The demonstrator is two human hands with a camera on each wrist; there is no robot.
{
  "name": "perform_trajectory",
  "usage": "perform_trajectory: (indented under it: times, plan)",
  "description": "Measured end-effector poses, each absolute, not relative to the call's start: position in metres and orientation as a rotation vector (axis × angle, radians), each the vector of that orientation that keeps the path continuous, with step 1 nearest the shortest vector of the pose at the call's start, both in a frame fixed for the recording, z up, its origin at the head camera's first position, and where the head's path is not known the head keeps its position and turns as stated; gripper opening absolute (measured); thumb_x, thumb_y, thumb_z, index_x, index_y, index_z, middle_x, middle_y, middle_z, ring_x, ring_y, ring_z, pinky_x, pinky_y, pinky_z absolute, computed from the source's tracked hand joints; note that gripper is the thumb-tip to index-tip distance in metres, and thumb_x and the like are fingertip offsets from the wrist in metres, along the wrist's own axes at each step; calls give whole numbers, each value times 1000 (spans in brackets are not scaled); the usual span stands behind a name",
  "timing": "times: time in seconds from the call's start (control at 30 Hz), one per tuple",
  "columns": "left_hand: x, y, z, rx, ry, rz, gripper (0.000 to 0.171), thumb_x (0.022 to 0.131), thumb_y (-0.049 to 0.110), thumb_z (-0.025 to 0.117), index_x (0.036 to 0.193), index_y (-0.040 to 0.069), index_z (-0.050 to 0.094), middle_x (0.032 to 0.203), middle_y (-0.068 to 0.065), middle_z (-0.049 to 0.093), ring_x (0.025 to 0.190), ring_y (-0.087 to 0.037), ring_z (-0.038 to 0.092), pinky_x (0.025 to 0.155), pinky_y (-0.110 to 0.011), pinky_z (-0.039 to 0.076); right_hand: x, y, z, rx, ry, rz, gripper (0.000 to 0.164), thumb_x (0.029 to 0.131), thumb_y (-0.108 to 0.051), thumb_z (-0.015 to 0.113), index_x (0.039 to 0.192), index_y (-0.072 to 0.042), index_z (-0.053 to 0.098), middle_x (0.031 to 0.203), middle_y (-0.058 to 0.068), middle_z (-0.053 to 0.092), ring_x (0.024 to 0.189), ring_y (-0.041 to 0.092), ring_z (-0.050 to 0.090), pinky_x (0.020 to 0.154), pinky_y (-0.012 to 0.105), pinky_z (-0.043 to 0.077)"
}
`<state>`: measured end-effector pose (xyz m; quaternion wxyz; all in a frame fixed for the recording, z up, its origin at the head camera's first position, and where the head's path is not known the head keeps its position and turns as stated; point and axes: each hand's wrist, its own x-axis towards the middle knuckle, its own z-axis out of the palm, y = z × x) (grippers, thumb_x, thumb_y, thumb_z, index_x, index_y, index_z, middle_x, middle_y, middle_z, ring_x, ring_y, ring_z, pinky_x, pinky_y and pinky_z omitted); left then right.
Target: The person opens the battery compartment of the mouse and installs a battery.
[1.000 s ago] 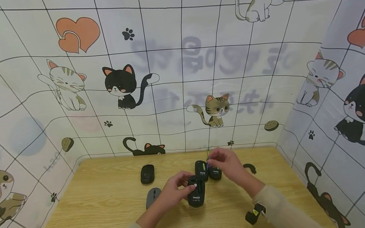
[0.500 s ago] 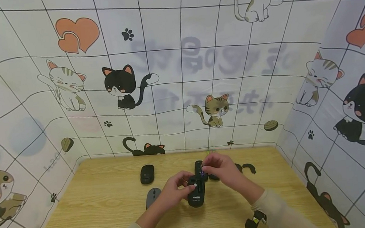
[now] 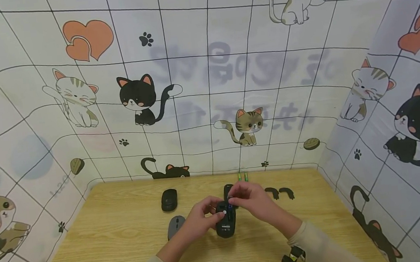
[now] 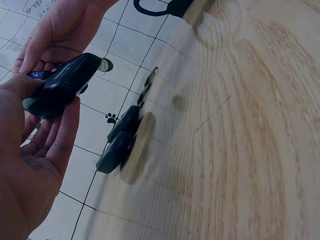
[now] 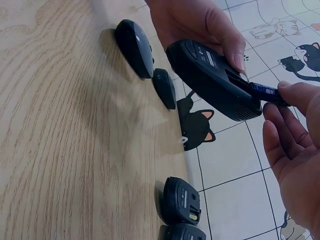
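Observation:
My left hand grips a black computer mouse, underside toward me, with its battery slot uncovered. In the right wrist view the left thumb lies along the mouse's edge beside the slot. My right hand pinches a dark blue battery between thumb and finger, one end of it inside the slot, tilted. The left wrist view shows the mouse raised off the table. Behind the hands two more black mice lie underside up, one with a battery showing in its slot, the other partly cut off.
To the left on the wooden table lie a black mouse and a grey mouse, partly behind the left forearm. Two green batteries stand out at the back edge. Two curved black pieces lie right of the right hand.
My right hand has come left and down from over the rear mice to the held mouse, bringing the battery to its slot. The left hand and its mouse have stayed in place.

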<state>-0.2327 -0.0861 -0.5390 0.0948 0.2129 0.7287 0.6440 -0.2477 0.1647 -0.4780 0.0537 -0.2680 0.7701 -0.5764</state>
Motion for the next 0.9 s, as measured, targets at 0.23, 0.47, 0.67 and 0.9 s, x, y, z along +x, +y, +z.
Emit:
perform_trajectory:
  times: [0.23, 0.47, 0.67, 0.9]
  plan:
    - [-233, -85, -539, 632, 2157, 1910, 32, 107, 19, 76, 138, 14, 70, 118, -10, 68, 100, -26, 67, 71, -41, 69, -245, 164, -480, -814, 2366, -1722, 13, 104, -13, 80, 115, -6, 75, 107, 7, 74, 95, 23, 73, 83, 34, 64]
    - [-233, -84, -538, 625, 2172, 1907, 33, 107, 18, 76, 138, 13, 70, 119, -9, 68, 101, -26, 66, 71, -40, 69, -245, 165, -486, -835, 2427, -1652, 11, 103, -14, 80, 114, -10, 76, 106, 4, 73, 96, 24, 72, 82, 30, 62]
    - [-233, -83, -538, 614, 2196, 1900, 31, 107, 19, 75, 137, 15, 70, 119, -8, 69, 101, -26, 66, 71, -38, 69, -243, 166, -488, -846, 2471, -1606, 10, 103, -17, 82, 111, -20, 78, 107, 1, 70, 96, 22, 71, 86, 33, 63]
    - [-233, -83, -539, 602, 2230, 1886, 33, 107, 19, 75, 139, 14, 69, 119, -7, 70, 101, -26, 66, 71, -39, 69, -243, 166, -494, -878, 2460, -1608, 8, 103, -16, 82, 109, -20, 79, 111, 4, 66, 95, 20, 70, 84, 33, 62]
